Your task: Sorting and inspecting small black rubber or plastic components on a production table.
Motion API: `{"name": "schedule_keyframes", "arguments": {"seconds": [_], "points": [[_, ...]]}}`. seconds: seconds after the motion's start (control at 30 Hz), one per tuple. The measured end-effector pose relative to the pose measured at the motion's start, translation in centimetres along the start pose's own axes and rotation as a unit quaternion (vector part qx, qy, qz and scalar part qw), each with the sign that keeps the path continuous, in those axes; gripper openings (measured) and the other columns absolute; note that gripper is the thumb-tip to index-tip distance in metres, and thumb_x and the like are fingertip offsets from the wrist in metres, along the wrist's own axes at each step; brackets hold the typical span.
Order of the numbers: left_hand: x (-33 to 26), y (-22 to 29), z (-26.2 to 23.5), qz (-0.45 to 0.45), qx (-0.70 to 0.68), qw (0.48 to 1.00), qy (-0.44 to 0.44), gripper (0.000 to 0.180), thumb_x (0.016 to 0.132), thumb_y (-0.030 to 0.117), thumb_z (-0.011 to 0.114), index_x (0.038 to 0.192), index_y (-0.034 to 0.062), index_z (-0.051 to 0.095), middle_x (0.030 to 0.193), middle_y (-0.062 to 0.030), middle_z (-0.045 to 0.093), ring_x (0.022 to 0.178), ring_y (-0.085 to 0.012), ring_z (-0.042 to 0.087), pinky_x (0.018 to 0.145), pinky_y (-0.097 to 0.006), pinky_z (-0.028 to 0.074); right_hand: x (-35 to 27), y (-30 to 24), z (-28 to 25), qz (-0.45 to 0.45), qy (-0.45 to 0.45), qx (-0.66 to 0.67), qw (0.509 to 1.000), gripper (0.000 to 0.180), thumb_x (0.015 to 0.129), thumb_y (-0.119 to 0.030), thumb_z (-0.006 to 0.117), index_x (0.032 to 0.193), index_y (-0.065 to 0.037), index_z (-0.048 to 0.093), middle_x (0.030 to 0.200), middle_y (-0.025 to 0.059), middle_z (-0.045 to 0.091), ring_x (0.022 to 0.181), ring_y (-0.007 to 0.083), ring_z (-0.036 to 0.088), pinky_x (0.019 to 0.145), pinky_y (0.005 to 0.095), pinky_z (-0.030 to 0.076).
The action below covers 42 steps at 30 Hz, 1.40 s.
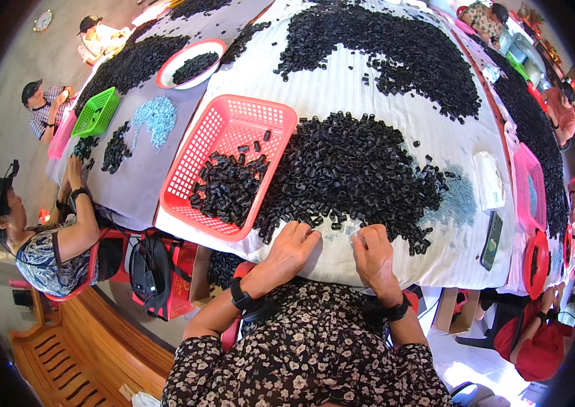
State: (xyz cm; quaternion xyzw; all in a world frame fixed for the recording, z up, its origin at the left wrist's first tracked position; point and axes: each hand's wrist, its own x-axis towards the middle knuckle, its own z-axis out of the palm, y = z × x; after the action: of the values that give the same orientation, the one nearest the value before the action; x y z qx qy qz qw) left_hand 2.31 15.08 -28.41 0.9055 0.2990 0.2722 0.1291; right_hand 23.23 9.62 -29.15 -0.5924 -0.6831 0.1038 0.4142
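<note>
A large heap of small black plastic parts (348,163) spreads over the white cloth in front of me. At its near edge, my left hand (292,247) rests with fingers curled together; whatever they hold is hidden. My right hand (373,256) is a short way to the right, fingers bent and pinched, and their contents are too small to tell. A few loose black parts lie between the hands. Left of the heap stands a pink-red perforated plastic basket (227,108), partly filled with the same black parts.
Bluish clear bits (460,200), a tissue pack (489,180) and a phone (491,241) lie to the right, near a pink basket (530,183). Left, a person (50,237) works beside a green basket (96,112). A white red-rimmed basin (192,62) sits farther back.
</note>
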Motion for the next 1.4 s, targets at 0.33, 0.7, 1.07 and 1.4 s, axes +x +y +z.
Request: {"name": "schedule_keyframes", "arguments": {"seconds": [0.33, 0.7, 1.07, 1.4], "points": [[0.6, -1.2, 1.5, -0.044, -0.075, 0.995, 0.039, 0.021, 0.078, 0.001, 0.062, 0.098, 0.0005, 0.06, 0.093, -0.0112, 0.059, 0.085, -0.0246, 0.058, 0.075, -0.034, 0.048, -0.5, -0.4, -0.6, 0.045, 0.007, 0.117, 0.992, 0.013, 0.08, 0.003, 0.063, 0.09, -0.002, 0.055, 0.08, 0.0064, 0.053, 0.064, 0.0145, 0.056, 0.051, 0.0266, 0.044], [1.1, 1.0, -2.2, -0.263, -0.653, 0.71, 0.012, 0.017, 0.089, 0.008, 0.06, 0.104, -0.0007, 0.06, 0.094, -0.0065, 0.064, 0.082, -0.0116, 0.06, 0.078, -0.026, 0.05, 1.6, -3.8, -0.9, 0.2, -0.074, 0.499, 0.84, 0.011, 0.085, 0.006, 0.057, 0.094, 0.0, 0.054, 0.085, 0.0033, 0.055, 0.067, 0.0052, 0.055, 0.055, 0.019, 0.046], [0.2, 0.6, -0.2, -0.327, -0.686, 0.646, 0.079, 0.013, 0.089, 0.009, 0.061, 0.101, 0.0015, 0.06, 0.082, -0.0011, 0.059, 0.072, -0.008, 0.056, 0.066, -0.021, 0.047, 1.2, -3.9, 0.1, 0.22, -0.084, 0.48, 0.845, 0.01, 0.085, 0.005, 0.057, 0.092, -0.001, 0.055, 0.083, 0.0004, 0.054, 0.064, 0.0035, 0.051, 0.054, 0.0184, 0.044], [-0.1, 1.2, -0.2, -0.334, -0.714, 0.612, 0.06, 0.016, 0.089, 0.009, 0.061, 0.101, -0.001, 0.061, 0.084, -0.0077, 0.066, 0.074, -0.0121, 0.064, 0.07, -0.025, 0.053, 1.3, -4.4, 0.7, 0.231, -0.089, 0.477, 0.843, 0.007, 0.087, 0.004, 0.057, 0.091, -0.001, 0.053, 0.08, -0.0015, 0.054, 0.062, 0.0029, 0.05, 0.053, 0.0182, 0.043]]}}
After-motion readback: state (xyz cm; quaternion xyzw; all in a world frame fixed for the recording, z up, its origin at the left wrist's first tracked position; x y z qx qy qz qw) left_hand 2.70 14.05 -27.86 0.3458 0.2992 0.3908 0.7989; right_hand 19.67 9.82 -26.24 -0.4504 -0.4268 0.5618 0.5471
